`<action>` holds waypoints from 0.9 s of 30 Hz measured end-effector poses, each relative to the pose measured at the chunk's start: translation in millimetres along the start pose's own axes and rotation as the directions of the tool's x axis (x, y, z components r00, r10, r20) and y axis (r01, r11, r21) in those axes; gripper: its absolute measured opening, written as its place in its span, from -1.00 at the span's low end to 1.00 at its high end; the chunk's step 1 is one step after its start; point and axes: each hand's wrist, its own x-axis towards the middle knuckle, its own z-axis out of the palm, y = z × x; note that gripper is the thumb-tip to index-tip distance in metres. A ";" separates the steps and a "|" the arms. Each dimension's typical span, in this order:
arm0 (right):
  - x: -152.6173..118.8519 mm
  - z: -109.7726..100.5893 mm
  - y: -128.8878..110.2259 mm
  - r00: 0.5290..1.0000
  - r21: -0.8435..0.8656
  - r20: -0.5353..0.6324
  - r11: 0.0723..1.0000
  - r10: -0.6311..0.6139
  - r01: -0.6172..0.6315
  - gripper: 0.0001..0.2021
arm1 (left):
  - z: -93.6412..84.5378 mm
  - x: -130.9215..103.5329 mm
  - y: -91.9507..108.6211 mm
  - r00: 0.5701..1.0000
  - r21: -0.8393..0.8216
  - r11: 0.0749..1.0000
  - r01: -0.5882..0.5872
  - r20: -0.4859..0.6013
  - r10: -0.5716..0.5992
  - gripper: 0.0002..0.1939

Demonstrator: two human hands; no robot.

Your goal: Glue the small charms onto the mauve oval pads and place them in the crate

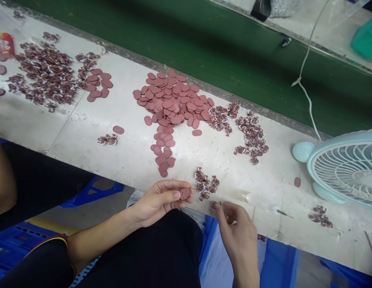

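Observation:
Between thumb and fingers, my left hand (162, 200) holds a reddish-brown oval piece (185, 194) with small holes, above the table's front edge. My right hand (238, 234) is at the same edge further right, its thumb and index finger closed on a small dark brown figure piece (215, 205). Just beyond the hands lies a small cluster of such brown-and-white pieces (205, 183). A large heap of oval pieces (174, 98) covers the table's middle, with a trail of them running toward me.
The white table (128, 156) also bears a big pile of brown pieces (48, 74) at left and another (251, 136) right of centre. A light blue fan (350, 168) stands at right. Another person's arm (2, 180) is at the left edge. A blue bin (277, 260) stands below.

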 end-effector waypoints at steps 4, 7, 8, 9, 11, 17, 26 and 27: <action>6.0 5.8 -11.8 0.987 0.008 0.111 0.993 0.119 -0.121 -0.55 | 2.6 1.4 -2.9 1.000 0.001 1.000 0.015 0.020 -0.016 -0.73; 3.2 2.9 -9.3 0.971 0.092 0.162 0.977 0.176 -0.193 -0.57 | 4.3 1.3 -7.4 0.999 0.015 1.000 0.020 0.037 -0.020 -0.73; 0.1 0.2 -7.1 0.966 0.144 0.170 0.964 0.197 -0.222 -0.58 | 4.8 1.0 -9.2 0.999 0.022 1.000 0.021 0.044 -0.022 -0.72; -3.8 -3.2 -5.1 0.962 0.217 0.175 0.945 0.209 -0.245 -0.58 | 5.2 0.8 -11.1 0.998 0.032 0.999 0.022 0.051 -0.024 -0.72; -13.4 -12.0 -4.6 0.963 0.414 0.194 0.875 0.185 -0.251 -0.60 | 6.5 0.5 -14.9 0.997 0.058 0.998 0.021 0.072 -0.026 -0.72; -29.2 -34.0 -42.2 0.953 0.779 0.263 0.615 -0.147 -0.121 -0.85 | 11.6 1.6 -22.3 0.990 0.131 0.990 -0.043 0.139 0.025 -0.72; -19.4 -23.0 -60.0 0.947 0.729 0.225 0.685 -0.229 -0.008 -0.79 | 14.5 -1.2 -20.6 0.988 0.183 0.980 -0.079 0.147 0.052 -0.75; -19.0 -23.0 -60.0 0.947 0.727 0.232 0.687 -0.224 -0.015 -0.80 | 15.2 -1.4 -19.9 0.989 0.190 0.979 -0.080 0.138 0.054 -0.78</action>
